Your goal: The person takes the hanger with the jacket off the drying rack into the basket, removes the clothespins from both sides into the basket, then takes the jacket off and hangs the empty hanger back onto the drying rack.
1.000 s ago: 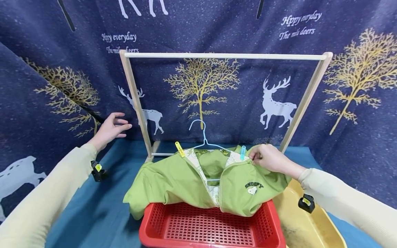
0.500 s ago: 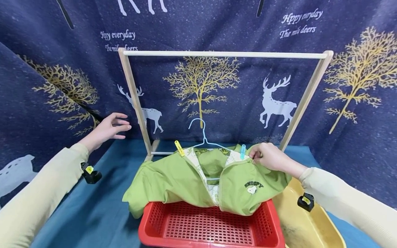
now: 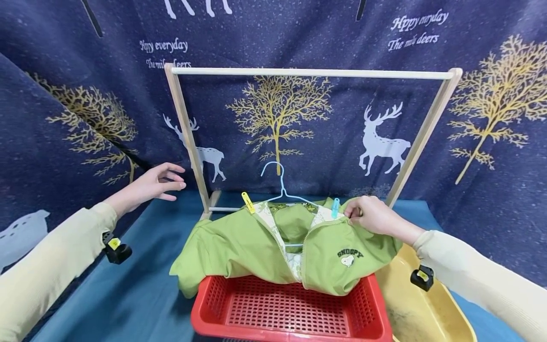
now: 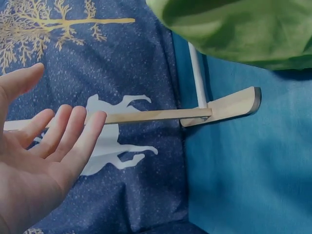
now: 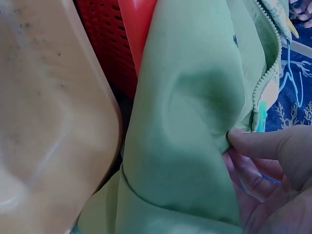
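A green zip jacket with a Snoopy print lies over the back of the red basket, a light-blue wire hanger inside it. A yellow clothespin sits at the collar's left side, a blue clothespin at its right. My right hand pinches the jacket's shoulder just beside the blue clothespin; in the right wrist view the thumb presses the green cloth. Off to the left, my left hand is in the air near the rack's left post, fingers loosely bent, holding nothing.
A wooden rack with a white top bar stands behind the jacket. The red basket is in front, and a yellow tub stands to its right. A blue cloth covers the table; a patterned dark curtain hangs behind.
My left hand has shifted slightly down and to the right, its forearm lower. My right hand keeps its pinch on the jacket, which has stayed in place.
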Motion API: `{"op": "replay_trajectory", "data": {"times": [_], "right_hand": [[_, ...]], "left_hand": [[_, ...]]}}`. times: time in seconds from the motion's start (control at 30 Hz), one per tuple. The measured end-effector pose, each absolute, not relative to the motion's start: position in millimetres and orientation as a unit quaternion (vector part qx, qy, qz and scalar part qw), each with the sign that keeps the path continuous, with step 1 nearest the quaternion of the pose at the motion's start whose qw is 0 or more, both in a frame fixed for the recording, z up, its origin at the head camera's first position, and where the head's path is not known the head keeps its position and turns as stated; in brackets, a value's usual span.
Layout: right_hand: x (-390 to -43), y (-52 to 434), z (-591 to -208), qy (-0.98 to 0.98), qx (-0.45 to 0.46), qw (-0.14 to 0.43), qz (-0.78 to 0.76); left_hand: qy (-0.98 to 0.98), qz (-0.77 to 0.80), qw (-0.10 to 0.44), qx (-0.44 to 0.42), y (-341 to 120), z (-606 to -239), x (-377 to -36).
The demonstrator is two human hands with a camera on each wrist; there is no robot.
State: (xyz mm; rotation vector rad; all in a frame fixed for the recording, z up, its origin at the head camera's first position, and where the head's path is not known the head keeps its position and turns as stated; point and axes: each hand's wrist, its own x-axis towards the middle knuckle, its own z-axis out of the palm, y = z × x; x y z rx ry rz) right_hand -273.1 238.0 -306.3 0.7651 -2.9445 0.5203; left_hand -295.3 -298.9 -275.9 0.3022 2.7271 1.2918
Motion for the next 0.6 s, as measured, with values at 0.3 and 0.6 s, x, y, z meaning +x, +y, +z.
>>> {"op": "replay_trajectory", "data": {"times": [0.3,0.6], "right_hand": [[-273.9,237.6,-307.8,-0.954,0.247,0.030,0.167],[-272.9,238.2,-307.3,-0.954,0.248,0.033,0.167]], "left_hand": [[0.897,0.418,0.070,0.123,-286.8,-277.7,-283.7],[0.890,0.413,0.114,0.156,-273.9,-278.5,-272.8]]}}
